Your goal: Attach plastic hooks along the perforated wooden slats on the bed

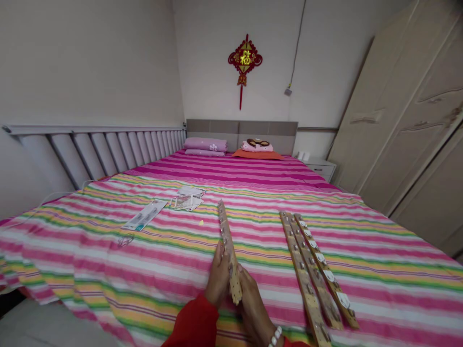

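Observation:
A long, narrow wooden strip (228,241) with small metal clips or hooks along it is held above the bed, its far end pointing away from me. My left hand (218,275) grips its left side, the thumb lying along the edge. My right hand (252,298) holds the right side closer to the near end, with some fingers hidden beneath. To the right, a wooden strip with metal pieces (303,274), a second similar strip (316,274) and a third strip bearing white pieces (329,275) lie side by side.
On the striped sheet (173,284) to the left lie a flat white package (145,215), crumpled clear-and-white packaging (187,198) and a small tangle of thin wire or string (126,240). Folded bedding (205,144) sits by the headboard (213,126). A wardrobe (401,125) stands right.

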A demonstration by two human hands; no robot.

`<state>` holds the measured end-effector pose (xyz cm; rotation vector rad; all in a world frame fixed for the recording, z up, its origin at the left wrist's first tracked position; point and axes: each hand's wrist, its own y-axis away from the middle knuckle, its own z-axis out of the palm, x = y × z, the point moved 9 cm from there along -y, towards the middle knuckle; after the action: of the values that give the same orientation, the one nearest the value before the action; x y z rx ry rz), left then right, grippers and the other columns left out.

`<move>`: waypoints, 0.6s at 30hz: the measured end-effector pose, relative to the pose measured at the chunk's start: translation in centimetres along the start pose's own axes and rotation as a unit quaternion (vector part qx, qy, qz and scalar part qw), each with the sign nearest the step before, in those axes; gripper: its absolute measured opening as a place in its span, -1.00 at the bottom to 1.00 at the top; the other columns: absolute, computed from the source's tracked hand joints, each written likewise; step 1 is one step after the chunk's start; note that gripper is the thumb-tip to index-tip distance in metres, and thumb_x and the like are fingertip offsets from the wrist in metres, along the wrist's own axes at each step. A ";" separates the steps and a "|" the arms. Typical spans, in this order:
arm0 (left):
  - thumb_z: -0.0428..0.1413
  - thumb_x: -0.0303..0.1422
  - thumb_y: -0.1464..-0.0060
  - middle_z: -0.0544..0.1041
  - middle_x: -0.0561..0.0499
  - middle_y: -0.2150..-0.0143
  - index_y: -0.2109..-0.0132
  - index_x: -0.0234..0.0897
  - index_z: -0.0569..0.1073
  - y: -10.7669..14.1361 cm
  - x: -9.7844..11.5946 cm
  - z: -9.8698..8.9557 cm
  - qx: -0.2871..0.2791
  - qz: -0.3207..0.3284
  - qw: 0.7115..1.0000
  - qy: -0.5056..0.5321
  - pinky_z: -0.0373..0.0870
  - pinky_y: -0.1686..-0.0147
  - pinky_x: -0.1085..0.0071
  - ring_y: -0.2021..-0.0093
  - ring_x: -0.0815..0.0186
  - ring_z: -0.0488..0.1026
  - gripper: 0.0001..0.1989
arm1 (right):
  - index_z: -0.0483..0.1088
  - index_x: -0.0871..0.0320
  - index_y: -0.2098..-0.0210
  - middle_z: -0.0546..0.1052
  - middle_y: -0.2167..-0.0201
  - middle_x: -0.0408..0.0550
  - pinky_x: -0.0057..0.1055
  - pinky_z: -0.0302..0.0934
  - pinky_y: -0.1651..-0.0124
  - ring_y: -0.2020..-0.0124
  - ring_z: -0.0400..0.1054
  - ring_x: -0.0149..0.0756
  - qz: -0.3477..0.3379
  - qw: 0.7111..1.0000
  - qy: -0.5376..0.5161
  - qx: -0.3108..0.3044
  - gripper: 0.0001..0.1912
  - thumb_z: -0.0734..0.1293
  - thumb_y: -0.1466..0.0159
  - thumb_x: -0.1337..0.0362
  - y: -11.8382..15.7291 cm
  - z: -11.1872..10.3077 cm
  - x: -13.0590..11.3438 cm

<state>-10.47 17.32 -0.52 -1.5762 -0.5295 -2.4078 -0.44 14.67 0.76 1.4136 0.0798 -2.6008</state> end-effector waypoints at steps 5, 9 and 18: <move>0.23 -0.19 0.12 0.45 0.04 0.46 0.22 -0.25 0.44 -2.4 0.6 -0.1 -0.023 -0.017 0.997 0.078 0.33 0.49 0.50 0.48 0.35 0.40 -0.68 | 0.48 0.21 0.30 0.54 0.41 -0.05 -0.43 0.21 0.35 0.36 0.36 -0.25 0.004 1.000 0.018 0.003 -0.61 0.39 -0.09 -0.01 -0.2 1.0 -0.5; 0.20 -0.08 0.10 0.38 0.06 0.53 0.29 -0.23 0.41 -3.8 1.8 -0.2 -0.018 -0.017 0.995 0.096 0.34 0.47 0.47 0.50 0.35 0.36 -0.66 | 0.48 0.21 0.33 0.53 0.45 -0.06 -0.42 0.20 0.39 0.41 0.34 -0.26 0.018 0.999 0.023 0.017 -0.61 0.40 -0.07 -0.02 -0.4 1.3 -0.3; 0.39 -0.29 0.32 0.43 0.08 0.24 -0.17 -0.07 0.16 -1.7 1.9 2.2 -0.007 -0.015 0.997 0.081 0.31 0.46 0.54 0.41 0.44 0.40 -0.11 | 0.47 0.19 0.36 0.49 0.56 -0.12 -0.41 0.18 0.42 0.50 0.32 -0.28 0.010 0.999 0.027 0.013 -0.60 0.37 -0.08 -0.05 -1.9 1.9 -1.1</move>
<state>-9.99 19.83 1.72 -1.3706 -0.5089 -2.5390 -1.80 16.41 2.70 1.4860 0.0381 -2.5561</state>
